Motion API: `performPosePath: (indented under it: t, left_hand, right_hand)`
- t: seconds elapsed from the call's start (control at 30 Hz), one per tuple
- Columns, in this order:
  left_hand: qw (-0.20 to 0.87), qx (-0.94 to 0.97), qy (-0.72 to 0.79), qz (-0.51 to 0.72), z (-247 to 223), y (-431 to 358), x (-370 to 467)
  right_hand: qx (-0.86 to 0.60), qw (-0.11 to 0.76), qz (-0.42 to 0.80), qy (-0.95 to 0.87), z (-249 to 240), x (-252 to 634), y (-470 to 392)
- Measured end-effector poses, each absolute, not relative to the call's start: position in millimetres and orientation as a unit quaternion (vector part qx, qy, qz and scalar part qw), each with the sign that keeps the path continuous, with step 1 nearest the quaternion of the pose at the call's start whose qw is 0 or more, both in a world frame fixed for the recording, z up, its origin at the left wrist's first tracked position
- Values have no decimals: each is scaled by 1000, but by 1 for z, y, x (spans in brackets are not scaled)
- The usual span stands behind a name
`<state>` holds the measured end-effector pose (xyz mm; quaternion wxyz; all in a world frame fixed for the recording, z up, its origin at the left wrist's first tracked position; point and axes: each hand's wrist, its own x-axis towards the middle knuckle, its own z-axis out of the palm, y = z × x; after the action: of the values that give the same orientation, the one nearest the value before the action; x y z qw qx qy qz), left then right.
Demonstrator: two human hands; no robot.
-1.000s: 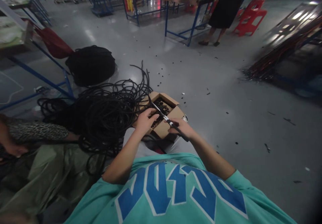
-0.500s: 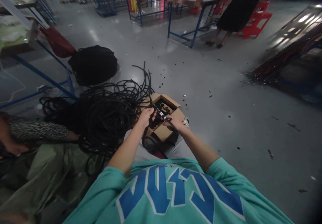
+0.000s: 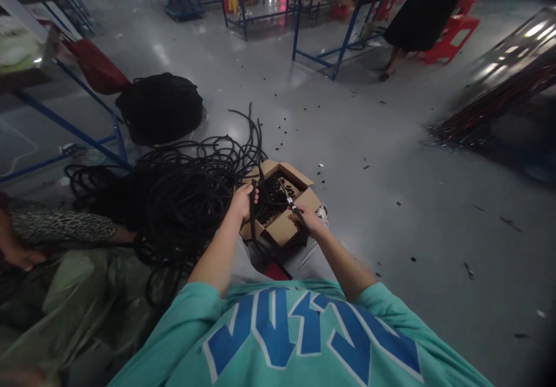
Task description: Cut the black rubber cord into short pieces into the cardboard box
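currently | left hand [image 3: 241, 201]: 1 cord [image 3: 252, 210] | right hand [image 3: 306, 220]: 1 tool [image 3: 291, 201] | 1 carton [image 3: 283, 229]

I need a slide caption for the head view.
Left hand grips a black cord, right hand a slim tool, at an open cardboard box.

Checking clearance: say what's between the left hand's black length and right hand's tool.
In the head view, an open cardboard box with black pieces inside.

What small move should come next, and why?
Probably bring the tool in the right hand across to the black tubing: the left hand grips the tubing, with a short end seemingly poking out, while the tool stands apart from it, over the open cardboard box.
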<state>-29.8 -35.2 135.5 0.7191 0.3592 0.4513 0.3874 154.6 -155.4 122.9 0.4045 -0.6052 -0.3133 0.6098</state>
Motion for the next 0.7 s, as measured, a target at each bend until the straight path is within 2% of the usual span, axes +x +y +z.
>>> performPosePath:
  t: [0.2, 0.43, 0.7]
  left_hand:
    - [722, 368, 408, 420, 157, -66, -38]
    - [685, 457, 414, 387, 189, -113, -25]
    - [668, 521, 403, 346, 221, -143, -23]
  right_hand:
    - [-592, 407, 612, -329, 148, 149, -189]
    - [-533, 407, 632, -389, 175, 147, -222]
    - [-573, 330, 524, -537, 195, 151, -240]
